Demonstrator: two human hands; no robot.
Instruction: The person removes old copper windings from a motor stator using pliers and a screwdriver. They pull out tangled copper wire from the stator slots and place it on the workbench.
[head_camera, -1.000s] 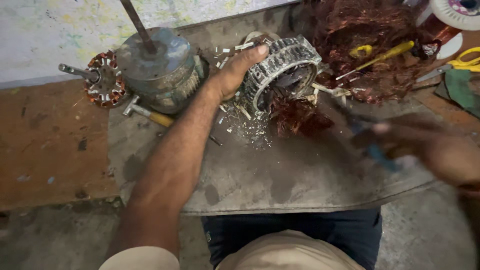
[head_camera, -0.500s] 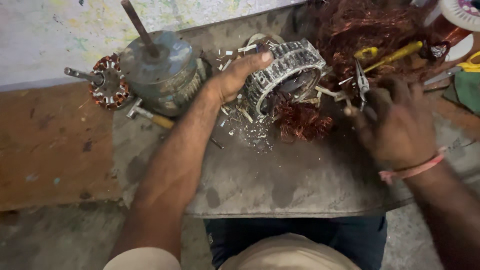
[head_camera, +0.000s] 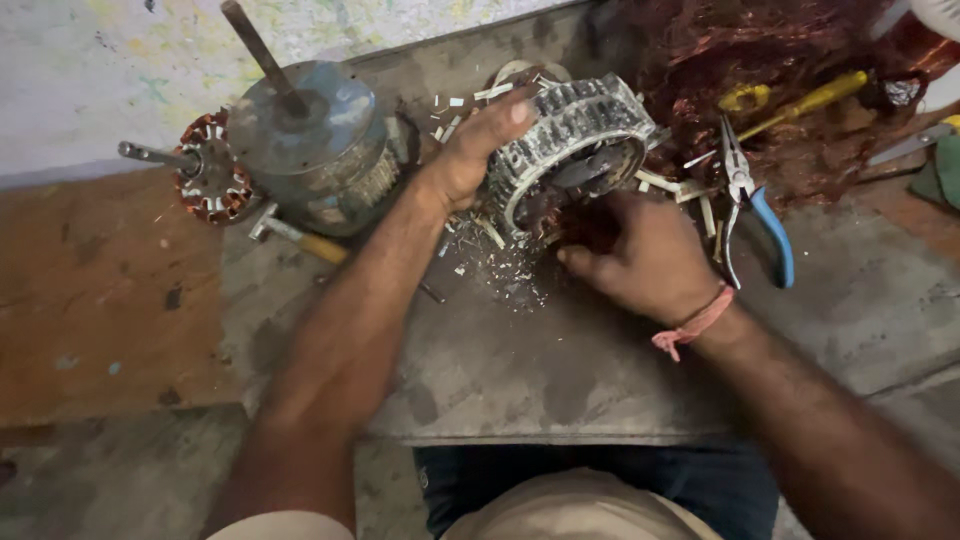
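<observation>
A ring-shaped metal motor stator (head_camera: 575, 135) stands tilted on a grey slab (head_camera: 500, 350). My left hand (head_camera: 480, 150) grips its left rim, thumb over the top. My right hand (head_camera: 640, 255) is closed on a bunch of reddish copper winding wire (head_camera: 590, 225) that hangs out of the stator's bore. Blue-handled pliers (head_camera: 755, 205) lie on the slab just right of my right hand, not held. Small pale scraps of insulation (head_camera: 495, 265) litter the slab under the stator.
A grey motor housing with a shaft (head_camera: 305, 140) and a small wound rotor (head_camera: 205, 180) sit at the left, a wooden-handled tool (head_camera: 300, 238) beside them. A heap of copper wire (head_camera: 760, 50) and a yellow screwdriver (head_camera: 810, 100) lie at the back right.
My right hand has let go of the pliers, which now lie on the slab, and has moved left to the stator to take hold of the copper wire. The left hand stays put.
</observation>
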